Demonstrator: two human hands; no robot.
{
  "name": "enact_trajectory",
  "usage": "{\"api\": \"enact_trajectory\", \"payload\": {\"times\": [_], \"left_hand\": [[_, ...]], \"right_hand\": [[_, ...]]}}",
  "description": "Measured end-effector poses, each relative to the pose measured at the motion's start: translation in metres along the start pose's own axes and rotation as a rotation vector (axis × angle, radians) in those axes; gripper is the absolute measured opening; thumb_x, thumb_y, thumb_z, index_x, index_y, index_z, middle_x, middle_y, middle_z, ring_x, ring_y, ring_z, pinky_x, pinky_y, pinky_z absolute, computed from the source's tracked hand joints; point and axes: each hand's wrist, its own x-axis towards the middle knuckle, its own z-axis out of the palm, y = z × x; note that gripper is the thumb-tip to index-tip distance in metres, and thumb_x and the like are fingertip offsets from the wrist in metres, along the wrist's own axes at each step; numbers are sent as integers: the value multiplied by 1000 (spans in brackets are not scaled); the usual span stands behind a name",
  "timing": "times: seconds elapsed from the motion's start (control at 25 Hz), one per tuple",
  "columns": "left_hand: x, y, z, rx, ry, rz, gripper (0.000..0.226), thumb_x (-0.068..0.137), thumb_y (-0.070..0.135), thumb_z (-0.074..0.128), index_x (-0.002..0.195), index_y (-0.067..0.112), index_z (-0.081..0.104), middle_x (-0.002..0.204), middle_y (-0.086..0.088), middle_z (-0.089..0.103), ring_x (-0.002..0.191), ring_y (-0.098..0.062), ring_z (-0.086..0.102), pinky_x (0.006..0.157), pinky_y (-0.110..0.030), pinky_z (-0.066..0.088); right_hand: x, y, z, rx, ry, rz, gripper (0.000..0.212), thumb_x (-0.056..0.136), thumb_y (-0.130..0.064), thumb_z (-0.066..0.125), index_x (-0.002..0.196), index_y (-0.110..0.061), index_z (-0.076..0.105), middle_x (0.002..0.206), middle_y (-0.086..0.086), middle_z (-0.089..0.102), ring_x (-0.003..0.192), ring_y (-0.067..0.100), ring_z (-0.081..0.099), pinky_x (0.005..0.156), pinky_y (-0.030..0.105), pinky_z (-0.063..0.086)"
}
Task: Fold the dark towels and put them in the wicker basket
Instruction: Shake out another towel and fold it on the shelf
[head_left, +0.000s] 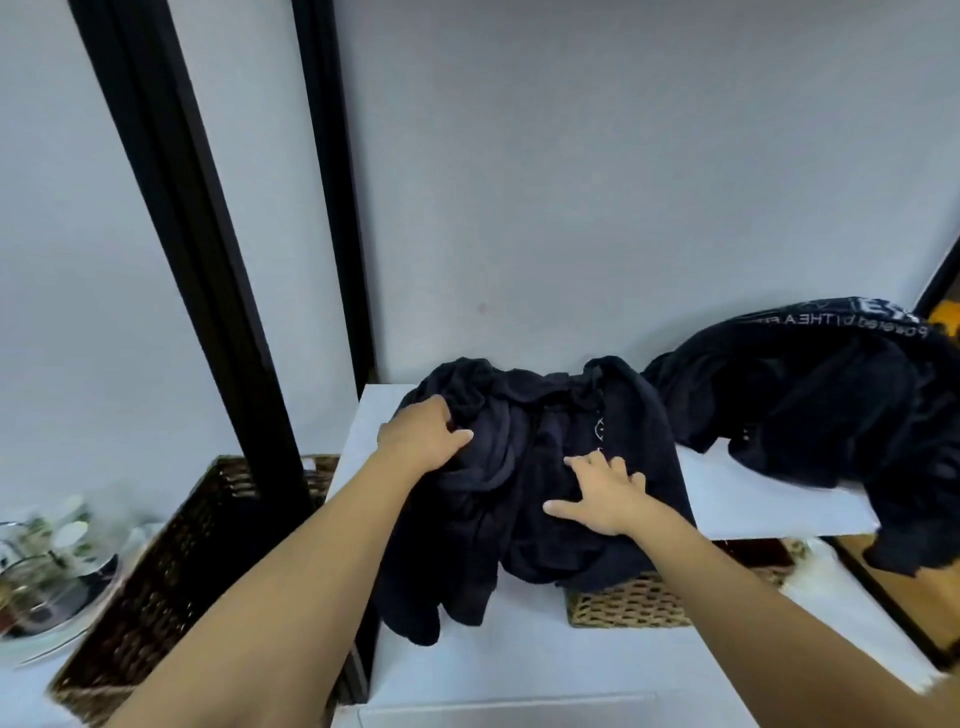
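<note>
Curling into a bunched ridge of cloth, the fingers of our left hand (423, 434) grip the rumpled dark towel (535, 483) at its upper left part, thumb laid along a fold. Our right hand (605, 493) lies flat on the same towel, fingers straight and spread, thumb out to the left, pressing the cloth and holding none of it.

This towel sits in a heap on the white shelf (769, 499), at its left end, and its lower edge hangs over the shelf's front lip. Part of that hanging cloth covers the rim of a light wicker basket (631, 603) which stands under the shelf on a lower white surface (519, 665). A second dark towel (810, 395), with pale lettering along one band, is piled at the shelf's right end, and one corner of it droops past the shelf's right edge. The two towels lie just beside each other; we cannot tell whether they touch.

Left of the shelf and lower stands a dark wicker basket (171, 571), beside a black post (208, 270).
</note>
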Motion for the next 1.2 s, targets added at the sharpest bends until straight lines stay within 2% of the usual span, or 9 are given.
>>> {"api": "enact_trajectory", "payload": {"times": [0.12, 0.24, 0.36, 0.48, 0.6, 0.72, 0.96, 1.08, 1.2], "left_hand": [[5, -7, 10, 104, -59, -84, 97, 75, 66, 71, 148, 15, 32, 145, -9, 46, 132, -33, 46, 103, -47, 46], [1, 8, 10, 156, -196, -22, 63, 86, 48, 72, 130, 8, 51, 122, -10, 63, 106, -28, 63, 85, -36, 52], [6, 17, -3, -28, -364, -18, 35, 96, 42, 62, 110, 10, 62, 108, -9, 69, 86, -25, 69, 74, -34, 55], [15, 2, 7, 123, -65, -160, 63, 90, 66, 52, 124, 13, 55, 137, -13, 56, 127, -31, 51, 95, -44, 46], [19, -1, 33, 189, -172, -299, 90, 82, 78, 51, 147, 16, 41, 152, -13, 38, 144, -34, 27, 114, -59, 24], [22, 10, 36, -34, -80, -138, 56, 92, 42, 55, 142, 18, 43, 141, -10, 51, 131, -32, 43, 112, -47, 36], [15, 12, -7, -1162, -76, -174, 44, 100, 20, 60, 139, 25, 39, 123, -4, 63, 107, -26, 65, 87, -46, 57], [12, -9, -23, -1070, 43, -229, 45, 98, 17, 62, 134, 23, 35, 122, -7, 60, 103, -24, 63, 80, -42, 57], [4, -24, -22, -900, 39, -239, 38, 98, 15, 58, 128, 22, 36, 126, -9, 57, 111, -27, 61, 92, -46, 56]], "right_hand": [[1, -14, 5, -45, 163, -11, 58, 94, -60, 54, 142, -28, 47, 141, 2, 42, 131, 31, 36, 109, 49, 28], [8, -15, 0, -64, 254, -42, 9, 97, -28, 50, 103, -28, 56, 113, -2, 58, 110, 26, 53, 101, 45, 29], [12, 5, -27, -43, 384, 172, 15, 89, -17, 47, 103, -22, 52, 100, 0, 63, 95, 28, 59, 98, 47, 34], [25, 11, -33, -22, 489, 38, 22, 94, -22, 49, 115, -19, 56, 116, 2, 56, 108, 28, 53, 95, 44, 40], [27, -18, -18, 95, 234, -84, 42, 98, -53, 46, 106, -16, 63, 114, 1, 61, 112, 28, 55, 97, 42, 42], [39, -35, -6, -51, 136, 38, 62, 90, -73, 45, 111, -17, 59, 122, 3, 52, 123, 31, 46, 107, 48, 33], [39, -43, -33, 1092, 103, 64, 12, 86, -11, 62, 80, -12, 52, 83, 11, 54, 78, 23, 53, 74, 35, 43], [29, -21, -61, 1578, 140, 161, 7, 87, -2, 57, 87, -8, 61, 84, 16, 63, 76, 29, 62, 74, 44, 52], [11, 8, -68, 1422, 53, 225, 14, 90, -17, 66, 99, -7, 69, 95, 14, 72, 88, 34, 69, 83, 47, 57]]}}
